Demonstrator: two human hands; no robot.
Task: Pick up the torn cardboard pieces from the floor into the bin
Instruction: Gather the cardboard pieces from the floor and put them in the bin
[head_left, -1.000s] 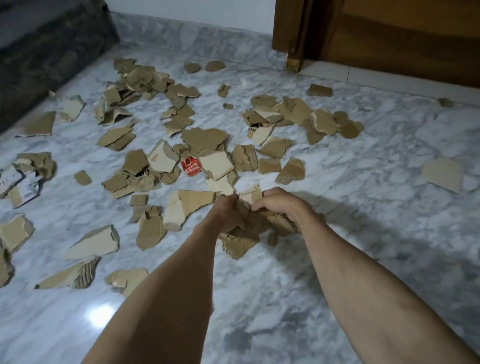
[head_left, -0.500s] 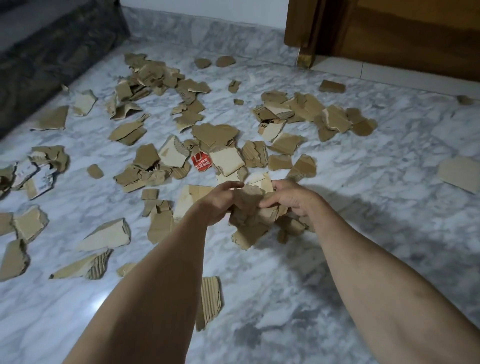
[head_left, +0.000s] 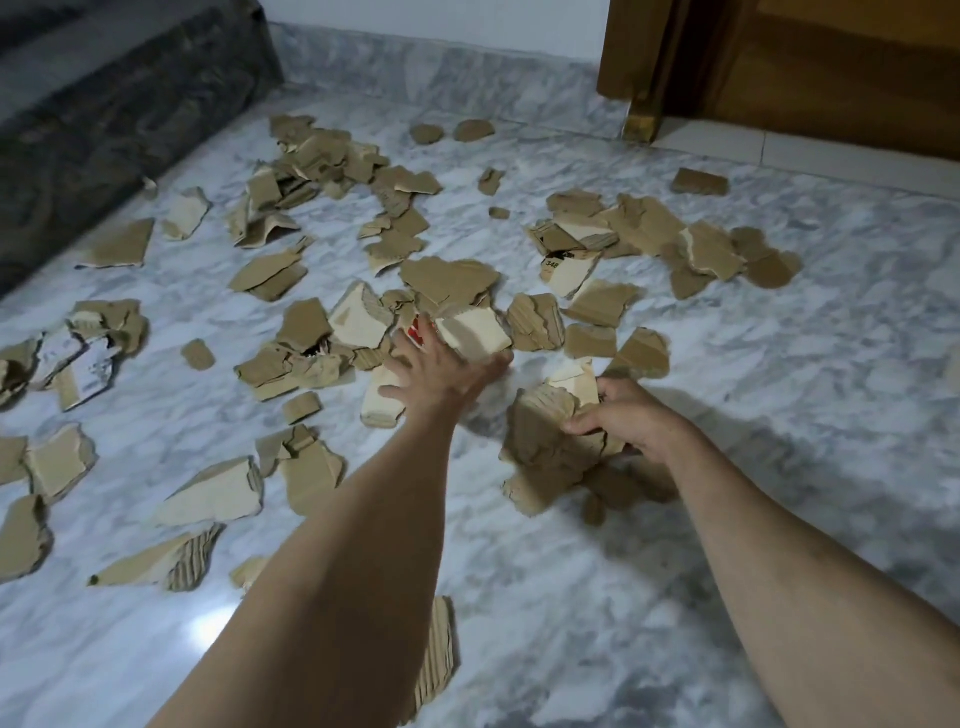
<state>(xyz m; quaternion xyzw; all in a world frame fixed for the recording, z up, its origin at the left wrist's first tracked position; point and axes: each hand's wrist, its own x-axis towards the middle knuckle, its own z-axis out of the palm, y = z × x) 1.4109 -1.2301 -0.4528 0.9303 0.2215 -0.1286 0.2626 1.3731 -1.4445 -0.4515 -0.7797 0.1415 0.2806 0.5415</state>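
Barely begun: scraps (head_left: 447, 280) litter floor (head_left: 779, 322) from 9 to 2 o'clock. Right hand (head_left: 631, 415) clutching bundle (head_left: 550, 441); left hand (head_left: 436, 364) spread, reaching at 12. No bin visible.

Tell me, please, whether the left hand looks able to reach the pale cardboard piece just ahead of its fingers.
Probably yes. The left hand is open, its fingers spread right at the pale cardboard piece, with nothing lying between them. The right hand grips its bundle of pieces off to the side.

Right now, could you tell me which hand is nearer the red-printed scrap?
Left. The left hand reaches over the red-printed scrap; the right hand grips a cardboard bundle farther right.
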